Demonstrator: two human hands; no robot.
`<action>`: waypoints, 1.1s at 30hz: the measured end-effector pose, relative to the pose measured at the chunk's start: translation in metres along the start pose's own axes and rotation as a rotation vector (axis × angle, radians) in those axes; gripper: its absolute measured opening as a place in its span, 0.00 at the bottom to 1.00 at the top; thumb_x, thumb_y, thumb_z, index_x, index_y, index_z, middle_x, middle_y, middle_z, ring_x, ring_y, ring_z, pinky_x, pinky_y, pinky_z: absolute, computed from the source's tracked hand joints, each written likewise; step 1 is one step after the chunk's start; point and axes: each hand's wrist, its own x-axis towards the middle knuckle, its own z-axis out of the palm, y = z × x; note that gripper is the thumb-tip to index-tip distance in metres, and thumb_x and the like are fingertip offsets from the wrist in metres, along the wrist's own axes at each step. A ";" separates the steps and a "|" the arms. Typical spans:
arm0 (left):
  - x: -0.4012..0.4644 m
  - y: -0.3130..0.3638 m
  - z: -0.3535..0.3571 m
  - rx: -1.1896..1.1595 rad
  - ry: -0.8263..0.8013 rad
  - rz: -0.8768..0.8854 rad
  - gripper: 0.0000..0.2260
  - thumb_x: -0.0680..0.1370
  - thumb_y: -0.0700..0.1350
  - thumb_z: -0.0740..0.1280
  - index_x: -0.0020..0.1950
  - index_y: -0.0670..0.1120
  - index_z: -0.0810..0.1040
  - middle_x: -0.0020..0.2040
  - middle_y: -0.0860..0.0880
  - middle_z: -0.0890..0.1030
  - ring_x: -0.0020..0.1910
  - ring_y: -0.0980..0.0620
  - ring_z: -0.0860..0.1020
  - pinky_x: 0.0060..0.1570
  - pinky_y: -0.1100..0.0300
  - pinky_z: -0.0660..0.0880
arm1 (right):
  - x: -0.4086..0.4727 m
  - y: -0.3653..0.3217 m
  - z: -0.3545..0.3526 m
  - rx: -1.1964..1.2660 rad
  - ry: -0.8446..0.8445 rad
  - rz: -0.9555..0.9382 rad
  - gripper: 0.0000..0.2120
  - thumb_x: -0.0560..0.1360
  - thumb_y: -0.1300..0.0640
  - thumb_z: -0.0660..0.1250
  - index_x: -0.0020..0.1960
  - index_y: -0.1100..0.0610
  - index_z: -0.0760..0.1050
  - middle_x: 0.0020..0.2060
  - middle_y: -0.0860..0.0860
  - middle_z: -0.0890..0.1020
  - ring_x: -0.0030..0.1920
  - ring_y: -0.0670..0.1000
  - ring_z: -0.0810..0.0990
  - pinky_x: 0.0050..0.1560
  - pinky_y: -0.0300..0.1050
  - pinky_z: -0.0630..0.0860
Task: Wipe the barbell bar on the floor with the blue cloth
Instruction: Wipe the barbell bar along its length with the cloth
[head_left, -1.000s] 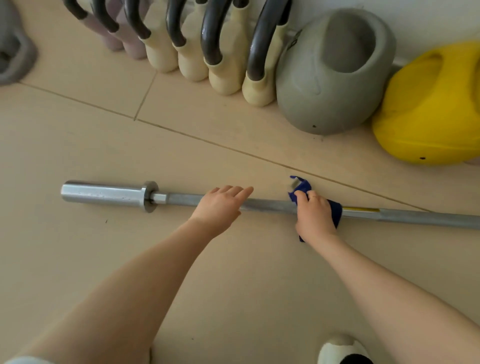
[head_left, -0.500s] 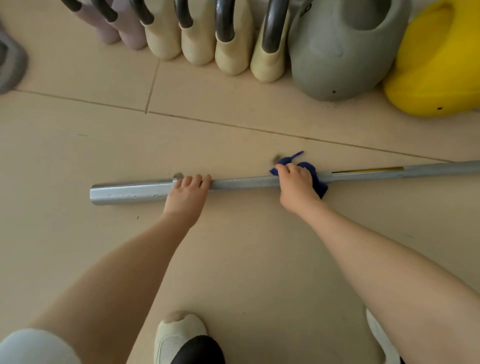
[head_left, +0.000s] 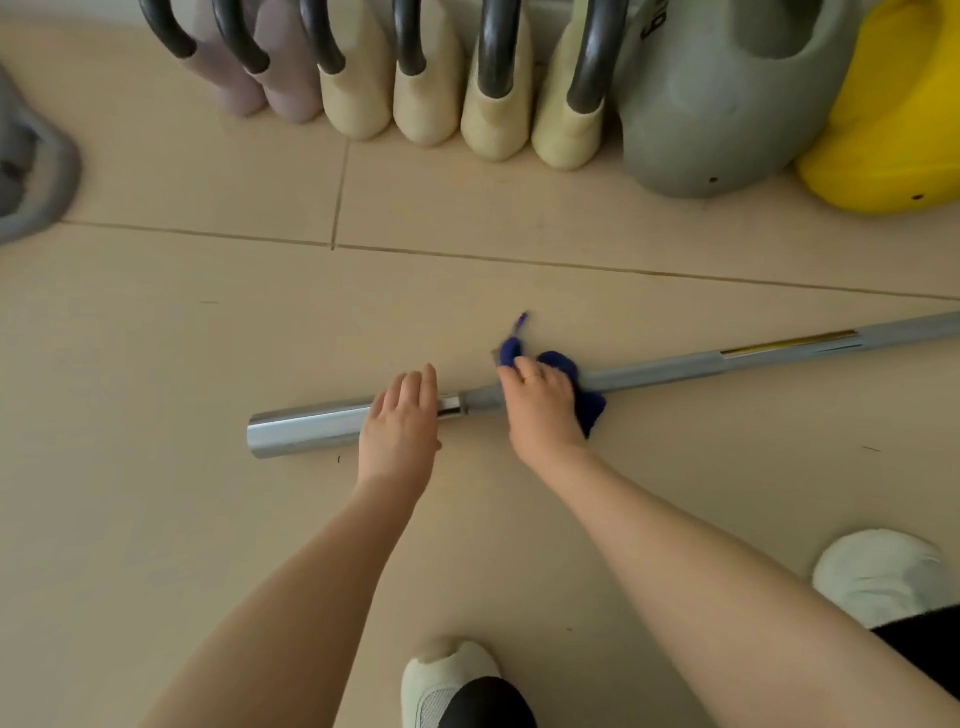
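**At mid-frame on the floor: wiping near the bar's end**

Across the middle of the frame, lying on the tan floor (head_left: 156, 519) from centre-left up toward the right edge: the barbell bar (head_left: 665, 371), grey along the shaft, brighter and shinier at the thick sleeve on its left end, with a thin yellow strip nearer the right.

Clamped over the shaft just right of the collar: right hand (head_left: 543, 410), grip curled round the blue cloth (head_left: 587, 402), which bunches above and below the fingers, one loose tail sticking up behind.

Laid flat over the sleeve: left hand (head_left: 400, 421), fingers straight and together, holding nothing, apparently just steadying.

Likely trouble from here: bar rolling under the stroke if the flat palm lifts, since nothing else pins it; cloth snagging at the collar step; underside left unwiped unless the bar gets turned.

Along the top of the frame, well clear: a row of kettlebells (head_left: 493, 93).
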 end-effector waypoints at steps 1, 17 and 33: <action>-0.001 -0.003 0.002 0.032 0.010 0.021 0.40 0.66 0.45 0.76 0.73 0.40 0.61 0.62 0.45 0.74 0.68 0.45 0.69 0.64 0.54 0.67 | 0.000 -0.013 0.003 0.006 -0.029 -0.045 0.20 0.75 0.67 0.57 0.67 0.62 0.66 0.65 0.59 0.69 0.64 0.61 0.66 0.66 0.54 0.60; 0.027 -0.015 -0.010 -0.074 0.048 0.025 0.32 0.71 0.45 0.73 0.71 0.43 0.63 0.68 0.47 0.69 0.71 0.46 0.63 0.67 0.55 0.64 | 0.025 -0.038 -0.010 -0.086 -0.093 -0.206 0.22 0.75 0.66 0.58 0.68 0.60 0.65 0.63 0.58 0.72 0.61 0.60 0.71 0.62 0.51 0.65; 0.012 -0.014 0.008 0.020 0.255 0.071 0.27 0.61 0.36 0.77 0.59 0.36 0.77 0.55 0.42 0.82 0.58 0.43 0.80 0.57 0.50 0.76 | 0.019 -0.017 -0.014 -0.239 0.064 -0.187 0.20 0.68 0.61 0.54 0.51 0.59 0.80 0.43 0.55 0.83 0.43 0.57 0.83 0.37 0.44 0.78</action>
